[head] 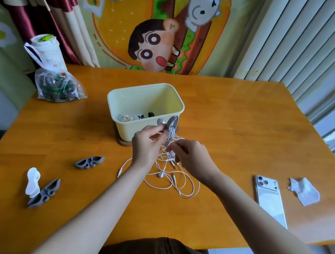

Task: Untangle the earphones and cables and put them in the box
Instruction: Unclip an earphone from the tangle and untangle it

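1. Where the two hands meet, just in front of the cream box, a grey cable winder is held upright above the orange wooden table. Its top reaches about the level of the box's near rim.
2. Left hand: fingers curled, thumb and fingertips pinching the winder low down, with white cable bunched against it. The exact contact is partly hidden.
3. Right hand: fingers curled, tips pinching a strand of the white earphone cable close beside the winder.
4. The cable is outside the box. From the hands it drops to the table and lies in loose, tangled loops below and between the wrists. One earbud rests on the wood among the loops.
5. The box is open-topped and stands near the middle of the table, with several small items on its bottom.
6. Table, left side: a second grey winder lies flat. Nearer the edge, a third grey winder touches a white piece.
7. Far left corner: a clear plastic bag with dark contents, and a lidded cup behind it.
8. Table, right side: a white phone lies camera side up, with crumpled white paper near it, further right.
9. Behind the table hangs a cartoon cloth.
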Available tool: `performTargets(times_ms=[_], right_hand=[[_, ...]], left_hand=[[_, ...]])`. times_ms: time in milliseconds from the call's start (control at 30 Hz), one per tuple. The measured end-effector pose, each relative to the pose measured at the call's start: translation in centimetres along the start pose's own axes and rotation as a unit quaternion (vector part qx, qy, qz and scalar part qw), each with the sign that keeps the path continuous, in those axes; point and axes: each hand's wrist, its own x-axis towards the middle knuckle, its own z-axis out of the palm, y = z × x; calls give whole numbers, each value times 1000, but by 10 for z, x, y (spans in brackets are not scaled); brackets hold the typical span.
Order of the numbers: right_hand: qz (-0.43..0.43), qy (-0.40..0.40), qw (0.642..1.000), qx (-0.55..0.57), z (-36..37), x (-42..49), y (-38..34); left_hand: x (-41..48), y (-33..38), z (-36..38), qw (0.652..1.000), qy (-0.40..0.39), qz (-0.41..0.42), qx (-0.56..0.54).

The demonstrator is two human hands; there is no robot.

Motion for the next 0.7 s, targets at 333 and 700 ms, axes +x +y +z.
performTargets(times_ms=[333,700], right_hand=[[-15,62,995,-70,-37,12,4],[11,88,995,-35,-32,19,21]], left_hand=[[-2,-9,-13,990,-100,62,75],[-5,2,-12,964,-265,26,2]])
